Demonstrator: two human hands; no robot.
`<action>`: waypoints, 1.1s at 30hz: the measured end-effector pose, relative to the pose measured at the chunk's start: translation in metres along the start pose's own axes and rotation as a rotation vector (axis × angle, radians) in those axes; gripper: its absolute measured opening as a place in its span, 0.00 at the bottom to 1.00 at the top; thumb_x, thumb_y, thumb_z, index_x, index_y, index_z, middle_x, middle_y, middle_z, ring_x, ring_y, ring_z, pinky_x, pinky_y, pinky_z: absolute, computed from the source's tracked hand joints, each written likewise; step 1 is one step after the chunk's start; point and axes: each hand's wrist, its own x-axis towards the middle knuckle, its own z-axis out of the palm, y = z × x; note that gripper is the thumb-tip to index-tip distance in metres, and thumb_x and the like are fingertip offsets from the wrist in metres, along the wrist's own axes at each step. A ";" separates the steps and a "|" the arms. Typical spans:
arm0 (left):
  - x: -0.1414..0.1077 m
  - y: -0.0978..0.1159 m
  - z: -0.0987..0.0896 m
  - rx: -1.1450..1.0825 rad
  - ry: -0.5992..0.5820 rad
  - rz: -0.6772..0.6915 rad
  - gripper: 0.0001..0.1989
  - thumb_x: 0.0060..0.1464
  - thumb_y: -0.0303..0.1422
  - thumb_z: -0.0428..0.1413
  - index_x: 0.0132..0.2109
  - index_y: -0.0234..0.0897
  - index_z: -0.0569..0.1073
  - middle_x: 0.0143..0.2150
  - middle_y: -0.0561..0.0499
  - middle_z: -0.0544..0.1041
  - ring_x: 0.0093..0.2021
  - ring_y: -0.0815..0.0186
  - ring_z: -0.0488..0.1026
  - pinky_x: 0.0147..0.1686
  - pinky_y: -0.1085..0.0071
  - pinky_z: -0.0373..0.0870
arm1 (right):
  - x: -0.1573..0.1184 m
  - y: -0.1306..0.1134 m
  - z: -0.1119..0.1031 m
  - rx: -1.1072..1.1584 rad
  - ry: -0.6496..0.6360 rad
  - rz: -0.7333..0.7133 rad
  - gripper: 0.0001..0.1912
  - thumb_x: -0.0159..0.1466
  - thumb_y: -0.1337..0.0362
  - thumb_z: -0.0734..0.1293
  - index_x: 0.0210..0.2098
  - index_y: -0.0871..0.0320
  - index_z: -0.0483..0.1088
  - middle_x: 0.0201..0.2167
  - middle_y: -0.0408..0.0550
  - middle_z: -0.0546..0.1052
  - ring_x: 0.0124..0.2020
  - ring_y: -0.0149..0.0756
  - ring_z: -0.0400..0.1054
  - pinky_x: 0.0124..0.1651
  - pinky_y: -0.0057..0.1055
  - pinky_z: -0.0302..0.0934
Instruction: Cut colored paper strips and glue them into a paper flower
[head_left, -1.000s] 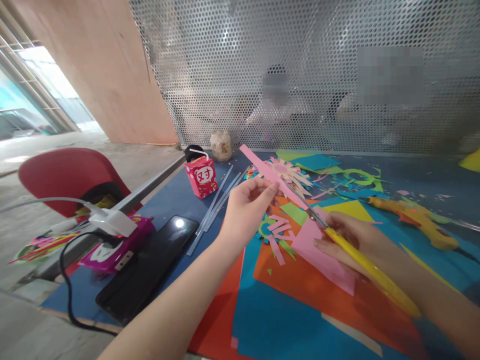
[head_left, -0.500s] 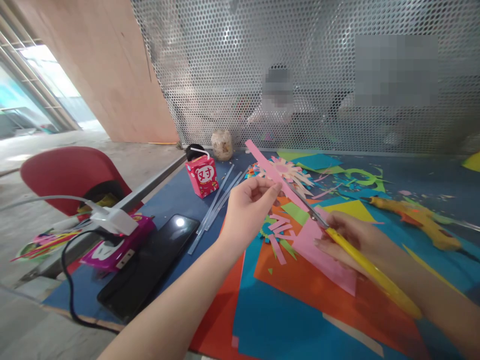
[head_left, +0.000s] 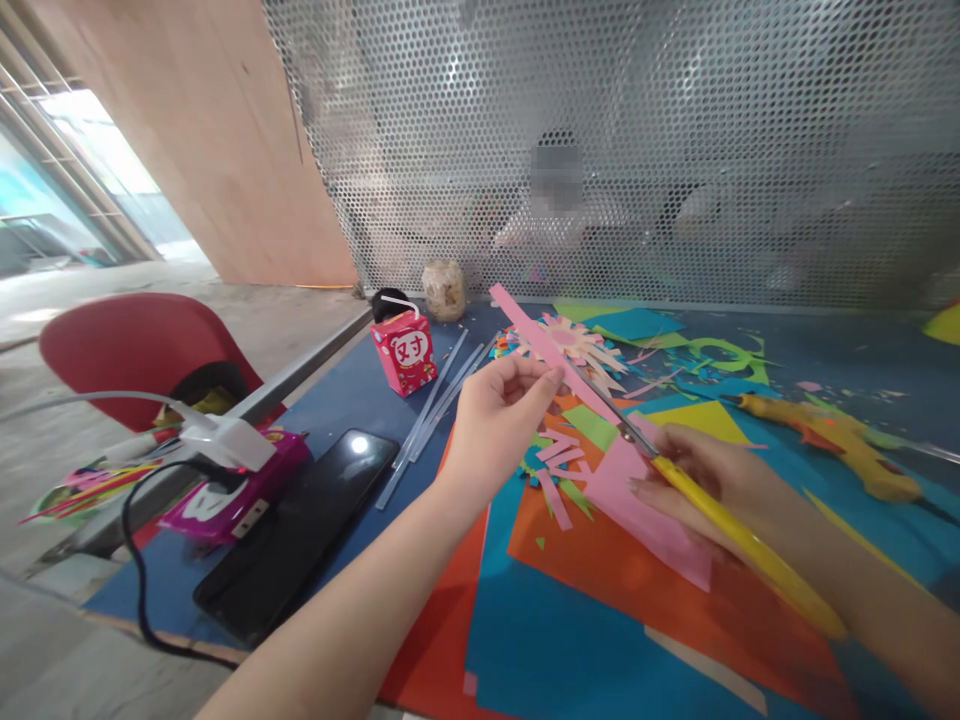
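Observation:
Between the thumb and fingers of my left hand (head_left: 499, 415) is a long pink paper strip (head_left: 531, 328), slanting up to the left. My right hand (head_left: 712, 475) is closed on yellow-handled scissors (head_left: 720, 525). Their metal blades lie along the strip's lower right part. Under the scissors and right hand lies a larger piece of pink paper (head_left: 645, 515), on orange paper (head_left: 600, 565) and blue paper (head_left: 555, 640). Short pink strips (head_left: 559, 455) and a small teal fringed paper piece lie just below my left hand. Behind it is a pink fringed paper flower (head_left: 574, 340).
A yellow glue gun (head_left: 832, 440) lies to the right, near green paper scraps (head_left: 724, 355). On the left are clear glue sticks (head_left: 431, 410), a red drink carton (head_left: 405, 352), a black phone (head_left: 300, 535) and a purple power strip (head_left: 247, 490). A perforated metal screen (head_left: 450, 150) stands behind the table.
Almost nothing differs. The pink strip's upper end has dipped very slightly, and both hands keep their places and holds.

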 end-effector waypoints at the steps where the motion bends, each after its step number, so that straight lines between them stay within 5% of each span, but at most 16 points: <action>1: 0.000 0.000 0.000 0.003 -0.001 0.000 0.09 0.48 0.34 0.59 0.27 0.33 0.72 0.22 0.53 0.72 0.20 0.75 0.67 0.20 0.78 0.63 | -0.001 -0.001 0.000 0.004 -0.005 0.015 0.17 0.55 0.50 0.66 0.27 0.53 0.55 0.14 0.32 0.55 0.13 0.22 0.44 0.17 0.26 0.37; 13: -0.002 0.005 0.001 -0.014 -0.047 -0.026 0.08 0.48 0.31 0.58 0.26 0.32 0.71 0.22 0.53 0.72 0.19 0.76 0.66 0.19 0.79 0.63 | 0.004 0.006 0.003 0.002 0.054 -0.062 0.17 0.53 0.50 0.67 0.29 0.54 0.59 0.19 0.37 0.63 0.19 0.27 0.55 0.20 0.26 0.48; 33: -0.001 0.003 0.001 -0.007 -0.051 -0.051 0.07 0.48 0.32 0.57 0.27 0.32 0.71 0.24 0.52 0.72 0.21 0.75 0.67 0.20 0.79 0.63 | 0.009 0.017 0.007 -0.081 0.103 -0.109 0.18 0.54 0.50 0.66 0.25 0.54 0.55 0.18 0.35 0.54 0.19 0.25 0.47 0.20 0.26 0.41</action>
